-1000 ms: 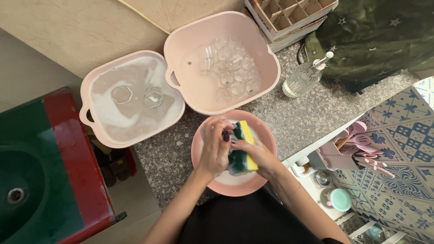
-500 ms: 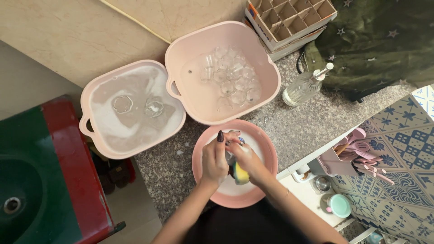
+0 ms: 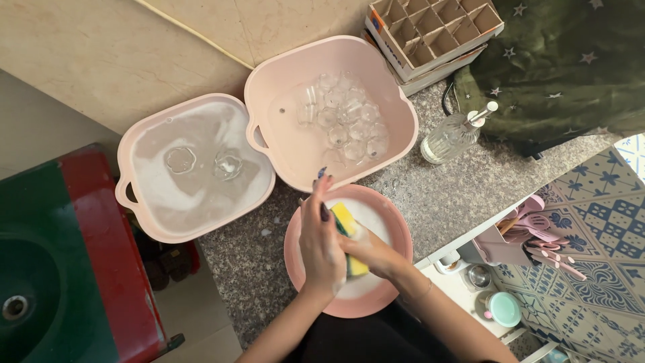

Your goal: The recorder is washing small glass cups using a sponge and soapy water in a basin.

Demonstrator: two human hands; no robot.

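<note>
Your left hand (image 3: 321, 243) and right hand (image 3: 373, 254) are both closing on a yellow sponge (image 3: 349, 235) over the soapy round pink bowl (image 3: 295, 252) on the granite surface (image 3: 450, 195); whether a glass sits between them is hidden. Beyond, two pink tubs are sitting: one (image 3: 144, 222) holding sudsy water, the other (image 3: 396, 101) holding clear glasses (image 3: 346, 117)

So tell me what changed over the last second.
The sponge, lying flat across the round bowl before, now stands on edge. The left hand rose beside it, fingers up; the right hand keeps gripping it. Both tubs, the glasses and the bottle stayed put.
</note>
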